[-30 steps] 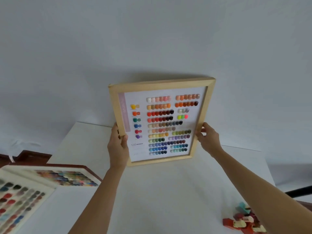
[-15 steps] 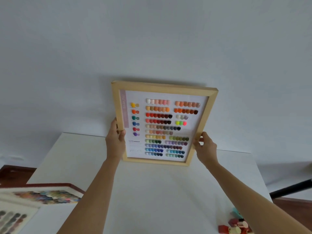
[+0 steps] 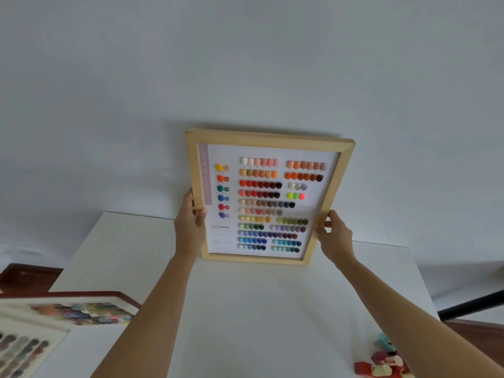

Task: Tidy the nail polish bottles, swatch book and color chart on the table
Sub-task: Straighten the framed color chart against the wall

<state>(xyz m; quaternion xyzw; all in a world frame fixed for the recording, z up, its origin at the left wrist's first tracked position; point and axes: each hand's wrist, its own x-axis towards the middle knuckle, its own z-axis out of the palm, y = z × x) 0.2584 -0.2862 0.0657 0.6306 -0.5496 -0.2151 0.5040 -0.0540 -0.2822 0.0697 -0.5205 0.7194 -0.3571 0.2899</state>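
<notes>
Upright, slightly tilted, color chart [image 3: 268,199] in a light wood frame is held at the far edge of the white table [image 3: 245,309], against or just in front of the pale wall [image 3: 245,64]; contact with the wall can't be confirmed. Its bottom rail sits at or just above the tabletop, can't tell if touching. Rows of colored nail tips on a white sheet, "128" printed lower left, pink strip down the left side.

Left hand [image 3: 191,227] grips the frame's left rail about midway down: thumb wrapped over the front of the rail, other fingers behind, hidden. Right hand [image 3: 334,234] clamps the right rail lower down: thumb on the front edge, fingers curled around the side and back, pressed together. Both forearms bare, stretched forward and up, elbows out of frame.

Swatch book [image 3: 54,323] lies open at the near left of the table, dark red border, blurred color patches on its pages, well apart from the chart. Cluster of nail polish bottles [image 3: 384,362] at the near right edge, red, cream and teal, partly covered by the right forearm. Dark brown floor visible on both sides of the table.
</notes>
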